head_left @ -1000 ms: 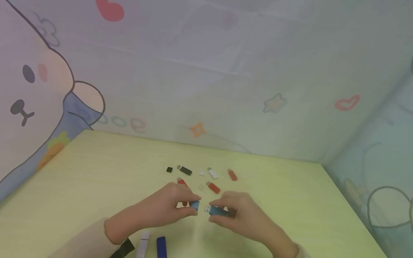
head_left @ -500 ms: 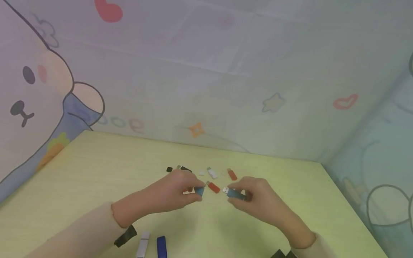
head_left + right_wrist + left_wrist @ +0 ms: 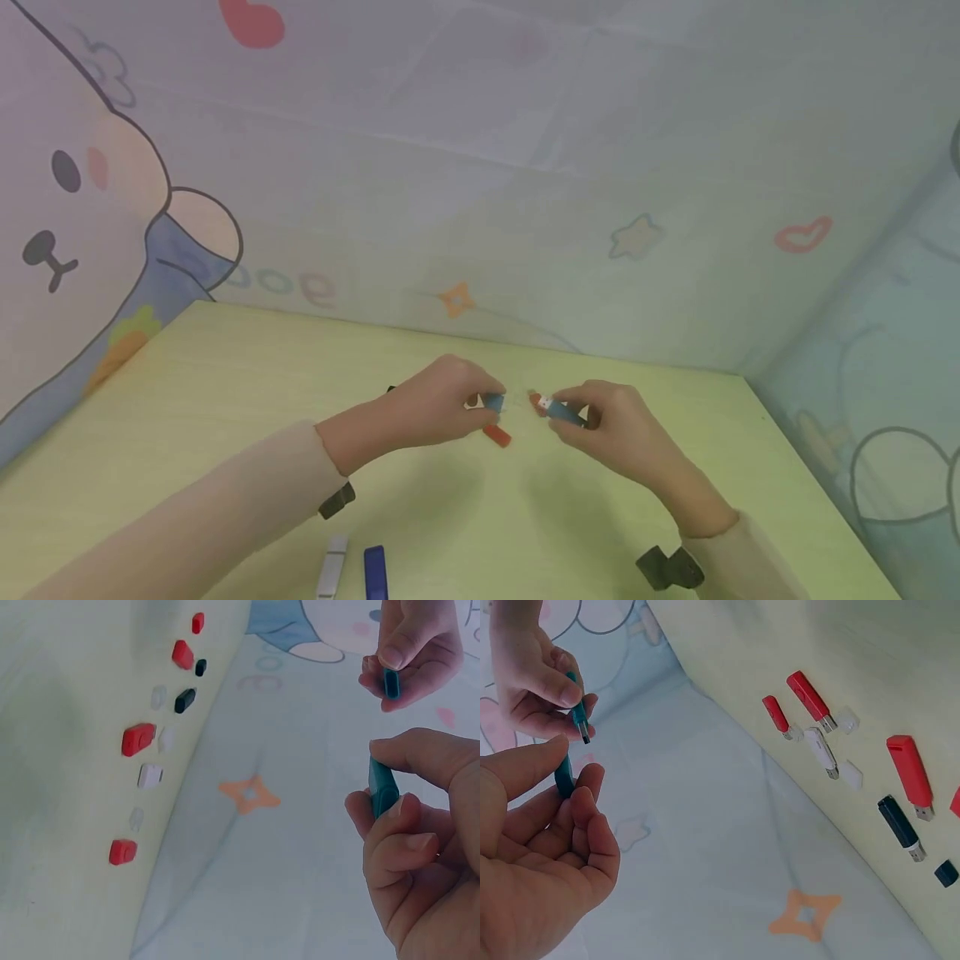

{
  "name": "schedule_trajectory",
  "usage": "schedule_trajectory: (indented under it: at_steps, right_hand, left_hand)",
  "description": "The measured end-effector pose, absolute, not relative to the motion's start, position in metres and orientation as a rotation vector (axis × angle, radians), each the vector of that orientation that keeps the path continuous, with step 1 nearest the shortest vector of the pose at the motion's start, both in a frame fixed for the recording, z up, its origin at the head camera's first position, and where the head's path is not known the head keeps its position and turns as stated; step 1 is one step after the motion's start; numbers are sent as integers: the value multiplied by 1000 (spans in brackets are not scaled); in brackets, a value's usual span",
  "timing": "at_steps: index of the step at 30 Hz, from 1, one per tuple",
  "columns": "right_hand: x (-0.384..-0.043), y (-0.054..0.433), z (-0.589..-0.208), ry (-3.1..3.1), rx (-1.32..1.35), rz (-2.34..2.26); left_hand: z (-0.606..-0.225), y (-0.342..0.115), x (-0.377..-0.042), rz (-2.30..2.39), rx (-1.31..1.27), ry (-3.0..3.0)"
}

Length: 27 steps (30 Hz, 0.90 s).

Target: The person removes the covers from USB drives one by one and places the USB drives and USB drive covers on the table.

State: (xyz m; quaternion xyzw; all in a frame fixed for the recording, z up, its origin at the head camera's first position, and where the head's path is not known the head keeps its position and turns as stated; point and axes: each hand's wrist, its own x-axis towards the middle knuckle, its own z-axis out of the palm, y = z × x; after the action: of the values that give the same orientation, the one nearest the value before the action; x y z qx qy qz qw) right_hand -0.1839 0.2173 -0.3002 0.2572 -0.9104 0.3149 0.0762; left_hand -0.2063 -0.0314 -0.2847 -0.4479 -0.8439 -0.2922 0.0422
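My left hand (image 3: 435,404) pinches a small blue cap (image 3: 493,402) between thumb and fingers. Facing it, my right hand (image 3: 626,429) grips a blue USB flash drive (image 3: 564,412) with its metal plug bare and pointing left. A gap separates cap and plug. Both are held up over the far part of the table. In the left wrist view the teal-looking cap (image 3: 564,777) is below the drive (image 3: 577,712). The cap's hollow opening (image 3: 391,684) shows in the right wrist view.
Uncapped red flash drives (image 3: 910,769), a white one (image 3: 821,750) and a black one (image 3: 898,823) lie on the table, with a black cap (image 3: 946,874) and pale caps (image 3: 850,775) nearby. A white stick (image 3: 331,571) and dark blue stick (image 3: 376,573) lie near me.
Both hands have moved forward over the table and to the right, still holding the cap and the flash drive. The gap between the two has widened.
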Motion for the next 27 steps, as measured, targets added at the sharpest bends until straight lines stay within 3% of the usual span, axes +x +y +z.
schedule_trajectory:
  at_steps: [27]
  right_hand:
    - [-224, 229, -323, -2814, 409, 975]
  left_hand:
    - [-315, 21, -253, -1208, -1090, -2710]
